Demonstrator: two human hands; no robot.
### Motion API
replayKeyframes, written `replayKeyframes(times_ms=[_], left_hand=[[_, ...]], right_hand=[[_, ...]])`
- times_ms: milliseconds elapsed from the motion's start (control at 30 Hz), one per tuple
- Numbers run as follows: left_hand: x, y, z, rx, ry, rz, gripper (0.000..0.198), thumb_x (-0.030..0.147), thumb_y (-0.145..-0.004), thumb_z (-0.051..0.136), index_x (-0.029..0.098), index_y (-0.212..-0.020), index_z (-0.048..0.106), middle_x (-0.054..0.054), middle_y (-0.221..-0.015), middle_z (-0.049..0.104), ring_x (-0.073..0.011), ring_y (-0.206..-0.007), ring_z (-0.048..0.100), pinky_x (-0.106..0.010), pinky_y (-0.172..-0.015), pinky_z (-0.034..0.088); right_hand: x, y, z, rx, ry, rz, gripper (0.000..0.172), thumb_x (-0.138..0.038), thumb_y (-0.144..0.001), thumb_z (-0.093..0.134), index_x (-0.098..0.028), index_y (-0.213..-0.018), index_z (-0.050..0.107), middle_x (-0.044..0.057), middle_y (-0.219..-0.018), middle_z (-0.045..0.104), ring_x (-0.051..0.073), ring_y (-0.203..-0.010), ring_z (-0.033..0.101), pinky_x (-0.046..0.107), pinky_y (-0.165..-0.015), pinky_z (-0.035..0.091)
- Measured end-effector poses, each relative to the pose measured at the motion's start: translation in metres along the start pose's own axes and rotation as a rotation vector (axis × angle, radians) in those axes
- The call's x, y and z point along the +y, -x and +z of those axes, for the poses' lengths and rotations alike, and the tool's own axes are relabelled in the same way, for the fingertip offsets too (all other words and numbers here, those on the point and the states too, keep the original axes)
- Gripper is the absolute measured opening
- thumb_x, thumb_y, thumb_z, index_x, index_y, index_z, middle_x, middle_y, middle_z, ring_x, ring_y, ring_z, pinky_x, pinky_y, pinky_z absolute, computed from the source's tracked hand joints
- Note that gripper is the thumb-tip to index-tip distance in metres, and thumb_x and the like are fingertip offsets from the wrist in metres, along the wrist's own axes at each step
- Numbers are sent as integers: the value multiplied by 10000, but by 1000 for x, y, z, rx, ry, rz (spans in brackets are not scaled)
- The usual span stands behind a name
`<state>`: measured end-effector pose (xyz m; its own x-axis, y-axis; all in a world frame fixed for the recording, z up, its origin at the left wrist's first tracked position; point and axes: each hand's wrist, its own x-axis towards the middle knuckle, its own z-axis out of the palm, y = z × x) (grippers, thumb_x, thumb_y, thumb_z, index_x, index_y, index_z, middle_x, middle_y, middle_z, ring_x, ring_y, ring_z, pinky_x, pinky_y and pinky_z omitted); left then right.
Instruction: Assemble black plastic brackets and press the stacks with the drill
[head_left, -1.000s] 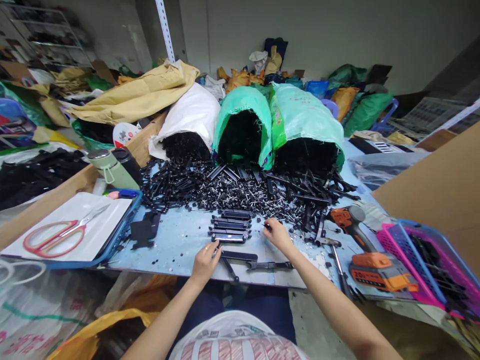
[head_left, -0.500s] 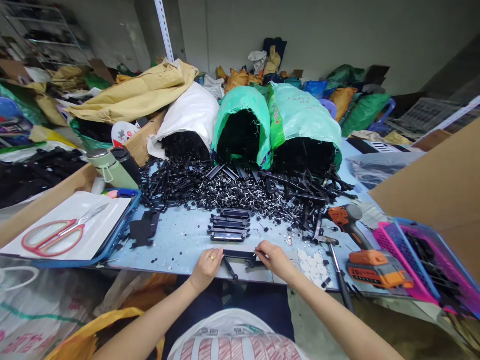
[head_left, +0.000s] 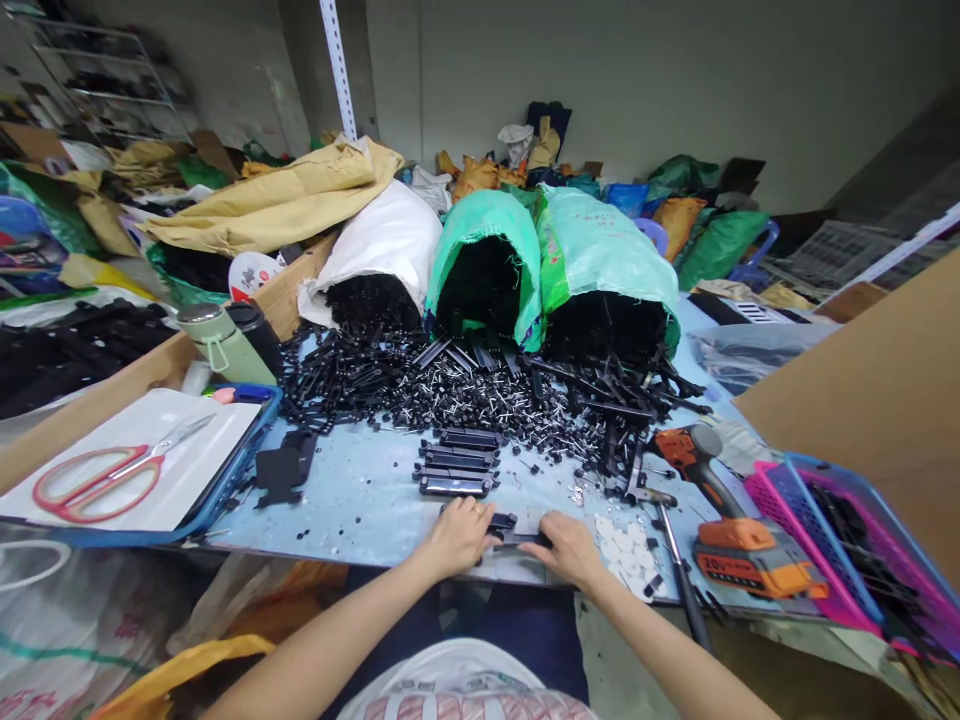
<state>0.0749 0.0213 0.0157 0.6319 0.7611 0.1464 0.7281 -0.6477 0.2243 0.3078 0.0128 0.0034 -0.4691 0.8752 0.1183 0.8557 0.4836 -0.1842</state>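
Observation:
At the table's near edge, my left hand [head_left: 463, 535] is closed over a black plastic bracket [head_left: 504, 521], which pokes out past the fingertips. My right hand [head_left: 568, 545] pinches the right end of a long black strip [head_left: 517, 538] just beside it; the fingers hide much of both parts, and whether the two are joined I cannot tell. Just beyond my hands, several similar black bracket assemblies [head_left: 459, 482] lie in a neat row. Behind them spreads a heap of small black fasteners with pale metal pins [head_left: 480, 395].
Three sacks spill black parts at the back, one a green sack [head_left: 480, 210]. To the right are white discs [head_left: 626, 543], a hammer [head_left: 679, 570], a cordless drill [head_left: 731, 530] and a pink basket [head_left: 765, 490]. Scissors [head_left: 127, 470] lie on a blue tray [head_left: 202, 525] at left.
My left hand has moved right and now covers the bracket. My right hand has shifted slightly right and lower, so the hands sit closer together. The camera view has tilted a little.

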Motion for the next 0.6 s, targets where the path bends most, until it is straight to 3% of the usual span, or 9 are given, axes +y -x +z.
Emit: replayKeyframes(times_ms=[133,233,300,400,500,533,600], left_hand=[[7,1,-25,32,191,-85,527,471,-874,184,164,-699,575,-90,-682,593,-197,-685,544,-305,-608,399],[26,16,-47,144,532,-73,646,473,-868,10,196,-611,534,-55,-568,545,-156,-578,518,-283,-572,386],[38,25,-57,216,735,-109,651,476,-867,4,202,-586,523,-46,-532,527,-145,-545,506,-279,-560,385],[48,34,-60,334,884,-190,596,457,-880,81,201,-584,530,-42,-530,530,-142,-541,505,-285,-570,396],[48,37,-52,465,932,-316,573,444,-881,92,201,-591,522,-46,-556,531,-148,-567,513,-293,-582,412],[47,37,-48,493,937,-372,564,442,-881,96,201,-601,522,-48,-577,538,-151,-583,519,-295,-589,417],[43,35,-41,493,927,-472,535,443,-881,133,201,-626,536,-50,-622,561,-156,-621,533,-293,-613,423]], right_hand=[[-10,-7,-29,11,-206,-116,582,-574,-859,180,-181,-559,487,29,-540,489,134,-515,467,245,-512,309],[-34,-8,-53,-9,-608,-201,609,-537,-874,86,-196,-495,418,7,-465,403,126,-471,433,250,-513,314],[-50,-8,-60,0,-851,-190,609,-548,-868,93,-199,-475,401,-1,-435,371,125,-444,419,253,-503,322],[-68,-12,-51,140,-1083,-67,558,-610,-827,188,-199,-569,465,7,-487,421,136,-470,435,259,-509,355],[-80,-19,-27,375,-1198,145,578,-681,-762,229,-193,-925,490,98,-863,544,199,-758,524,315,-660,424],[-83,-20,-17,398,-1238,204,600,-691,-754,217,-192,-978,465,112,-938,535,211,-815,522,330,-688,430],[-88,-20,2,284,-1333,314,574,-670,-778,182,-189,-864,482,82,-787,556,188,-684,535,306,-594,438]])
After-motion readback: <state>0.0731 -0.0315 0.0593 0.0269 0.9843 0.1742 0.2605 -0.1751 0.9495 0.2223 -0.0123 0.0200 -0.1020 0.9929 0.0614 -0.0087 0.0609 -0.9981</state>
